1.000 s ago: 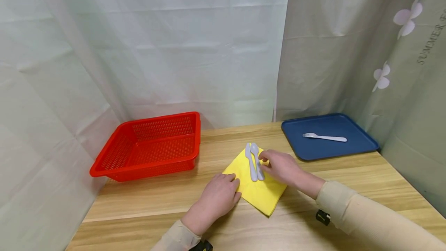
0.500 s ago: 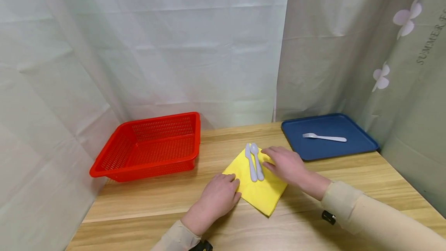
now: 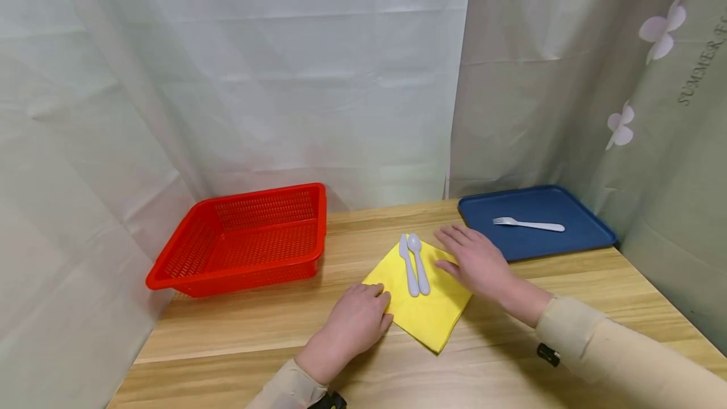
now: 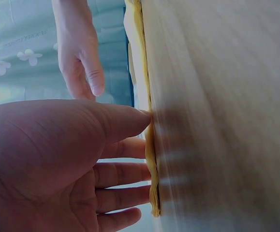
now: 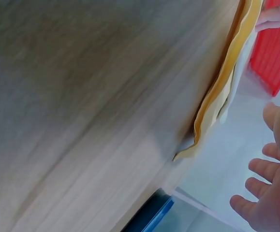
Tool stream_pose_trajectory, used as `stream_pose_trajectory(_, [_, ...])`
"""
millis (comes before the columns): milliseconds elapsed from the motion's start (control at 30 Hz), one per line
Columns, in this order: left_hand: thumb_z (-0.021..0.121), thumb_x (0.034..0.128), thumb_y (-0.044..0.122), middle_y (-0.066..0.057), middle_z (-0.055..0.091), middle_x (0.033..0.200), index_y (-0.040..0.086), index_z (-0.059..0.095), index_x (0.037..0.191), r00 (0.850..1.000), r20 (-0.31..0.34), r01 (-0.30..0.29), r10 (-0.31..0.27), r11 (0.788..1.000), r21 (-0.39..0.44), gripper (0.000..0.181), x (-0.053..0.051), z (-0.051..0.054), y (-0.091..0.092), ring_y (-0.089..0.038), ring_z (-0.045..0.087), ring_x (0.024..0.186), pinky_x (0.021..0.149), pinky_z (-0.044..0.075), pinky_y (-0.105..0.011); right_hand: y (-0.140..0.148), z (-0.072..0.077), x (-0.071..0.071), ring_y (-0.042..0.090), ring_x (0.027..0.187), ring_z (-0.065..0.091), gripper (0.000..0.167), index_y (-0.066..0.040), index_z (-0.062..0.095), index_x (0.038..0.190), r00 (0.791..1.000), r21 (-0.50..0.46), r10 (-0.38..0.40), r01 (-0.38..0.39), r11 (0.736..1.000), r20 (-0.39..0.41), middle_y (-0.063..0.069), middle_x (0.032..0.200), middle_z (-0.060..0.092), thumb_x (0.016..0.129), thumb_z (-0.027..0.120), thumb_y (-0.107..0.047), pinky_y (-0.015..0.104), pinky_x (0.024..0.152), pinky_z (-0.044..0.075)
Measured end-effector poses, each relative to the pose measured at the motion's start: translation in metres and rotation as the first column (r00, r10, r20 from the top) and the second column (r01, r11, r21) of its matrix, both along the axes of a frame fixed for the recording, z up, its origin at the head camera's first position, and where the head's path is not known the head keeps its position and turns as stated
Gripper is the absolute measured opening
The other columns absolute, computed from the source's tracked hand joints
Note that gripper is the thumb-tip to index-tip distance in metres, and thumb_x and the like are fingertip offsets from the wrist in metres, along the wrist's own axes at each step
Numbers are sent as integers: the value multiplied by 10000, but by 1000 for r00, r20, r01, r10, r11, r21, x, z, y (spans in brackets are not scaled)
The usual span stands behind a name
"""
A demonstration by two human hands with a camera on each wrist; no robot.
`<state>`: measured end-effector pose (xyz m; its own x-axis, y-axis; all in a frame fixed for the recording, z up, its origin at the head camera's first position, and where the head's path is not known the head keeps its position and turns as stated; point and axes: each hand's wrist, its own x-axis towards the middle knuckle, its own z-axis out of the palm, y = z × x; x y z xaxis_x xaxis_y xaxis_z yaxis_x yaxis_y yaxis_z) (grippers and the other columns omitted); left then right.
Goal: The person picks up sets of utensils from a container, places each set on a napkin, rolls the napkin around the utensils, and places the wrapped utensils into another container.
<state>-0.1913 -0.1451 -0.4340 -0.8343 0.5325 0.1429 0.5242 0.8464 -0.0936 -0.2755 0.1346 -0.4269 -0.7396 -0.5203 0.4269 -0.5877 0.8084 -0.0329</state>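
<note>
A folded yellow napkin (image 3: 423,320) lies turned like a diamond on the wooden table. On it, side by side, rest a pale plastic knife (image 3: 409,267) and a matching spoon (image 3: 420,265). My left hand (image 3: 356,319) touches the napkin's left corner with its fingertips; the left wrist view shows the thumb and fingers meeting the napkin's edge (image 4: 148,145). Over the right part of the napkin my right hand (image 3: 477,265) hovers, holding nothing. Its fingers are spread and fairly straight in the right wrist view, apart from the cloth.
A red perforated basket (image 3: 233,279) stands at the back left. At the back right is a blue tray (image 3: 528,248) with a pale fork (image 3: 528,225) on it. Light curtains (image 3: 318,93) close off the back and both sides of the table (image 3: 238,339).
My right hand has drawn away from the spoon toward the right, and its fingers have straightened. The left hand, the napkin, the knife and the spoon stay about where they were.
</note>
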Motion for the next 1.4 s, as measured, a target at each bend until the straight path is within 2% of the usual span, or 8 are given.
stream_pose_trajectory(267, [819, 987, 301, -122, 755, 1241, 79, 769, 1118, 999, -47, 13, -12, 1000, 12, 263, 1, -1, -1, -310, 731, 1142, 1083, 558, -497, 9, 1, -3, 436, 1496, 516, 676, -18, 595, 1560, 1000, 15, -7, 8, 1000, -26, 209, 1571, 602, 1026, 806, -376, 593, 1230, 416])
stream_pose_trajectory(600, [802, 1008, 311, -121, 753, 1256, 72, 772, 1139, 1000, -29, 4, -4, 1000, 6, 275, 0, 0, 0, -305, 726, 1156, 1096, 553, -492, 21, 5, -7, 440, 1509, 501, 670, -13, 588, 1565, 999, 22, -24, 25, 999, -40, 219, 1585, 585, 1038, 788, -377, 614, 1244, 390])
stream_pose_trajectory(1067, [799, 1009, 325, -113, 751, 1258, 83, 771, 1141, 1000, -17, -4, 4, 1000, -3, 277, 0, 0, 0, -300, 725, 1155, 1091, 555, -491, 38, 11, -10, 450, 1560, 423, 695, -23, 519, 1624, 994, 30, -103, 102, 994, 40, 223, 1669, 489, 1074, 735, -390, 656, 1275, 308])
stream_pose_trajectory(1400, [784, 1024, 328, -111, 746, 1291, 78, 778, 1205, 1000, 19, -19, 19, 1000, -3, 309, -1, -2, 1, -304, 718, 1192, 1117, 544, -508, 54, 10, -15, 468, 1546, 434, 716, -7, 513, 1623, 992, 22, -125, 125, 992, 8, 250, 1660, 487, 1052, 767, -355, 669, 1259, 326])
